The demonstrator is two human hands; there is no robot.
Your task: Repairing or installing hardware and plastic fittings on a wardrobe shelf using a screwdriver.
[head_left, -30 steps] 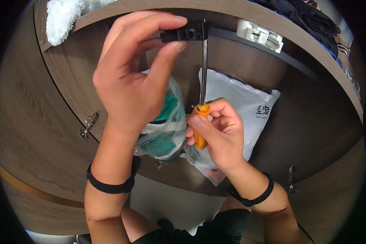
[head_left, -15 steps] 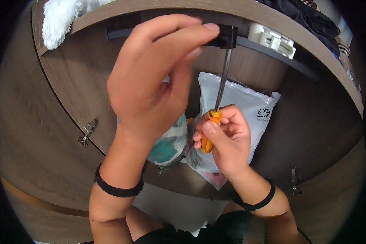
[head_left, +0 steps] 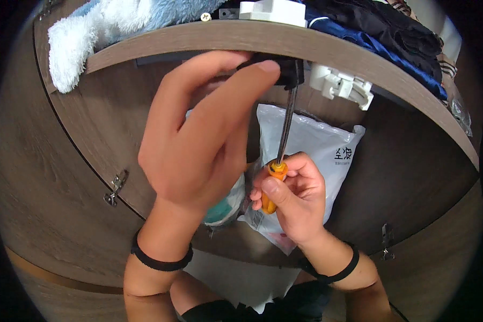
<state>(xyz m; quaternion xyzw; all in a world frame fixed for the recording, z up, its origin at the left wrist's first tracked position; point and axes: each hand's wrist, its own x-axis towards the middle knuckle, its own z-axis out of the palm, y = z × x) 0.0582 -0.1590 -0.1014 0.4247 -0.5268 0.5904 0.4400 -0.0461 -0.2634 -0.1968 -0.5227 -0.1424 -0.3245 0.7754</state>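
My left hand (head_left: 196,129) is closed, thumb and fingers pinching a small black block (head_left: 291,71) just beneath the shelf's front edge. My right hand (head_left: 295,196) grips a screwdriver by its orange-yellow handle (head_left: 272,188), thumb laid along it. The steel shaft (head_left: 287,126) slants upward, and its upper end meets the black block; the tip itself is hidden there. To the right of the block, a white plastic latch-like fitting (head_left: 341,86) hangs under the same wooden shelf edge (head_left: 198,40).
Below the shelf lie a white plastic parcel bag (head_left: 327,145) and a green-and-white bundle (head_left: 222,209). Metal hinges (head_left: 115,188) sit along the cabinet's sides. On top are a fluffy blue-and-white plush (head_left: 112,27), a white plastic piece (head_left: 272,11), a screw (head_left: 205,17) and dark cloth (head_left: 375,32).
The view has tilted up, bringing more of the shelf top into sight. Both hands keep their holds on the black block and the screwdriver.
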